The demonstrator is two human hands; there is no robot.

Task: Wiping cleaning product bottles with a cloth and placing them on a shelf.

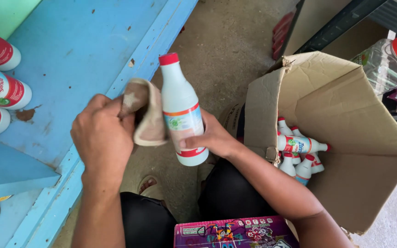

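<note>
Right now I have the white bottle (182,110) with the red cap upright in my right hand (212,138), fingers closed round its lower half, above the floor between the blue shelf (83,50) on the left and the cardboard box (331,105) on the right. My left hand (102,138) clutches a brownish cloth (148,115) pressed against the bottle's side. I judge this the wiping step; turning the bottle would bring its unwiped side to the cloth.

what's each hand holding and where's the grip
The right hand grips the white plastic bottle with a red cap around its lower body, at the label. The left hand holds a bunched beige cloth against the bottle's side.
</note>
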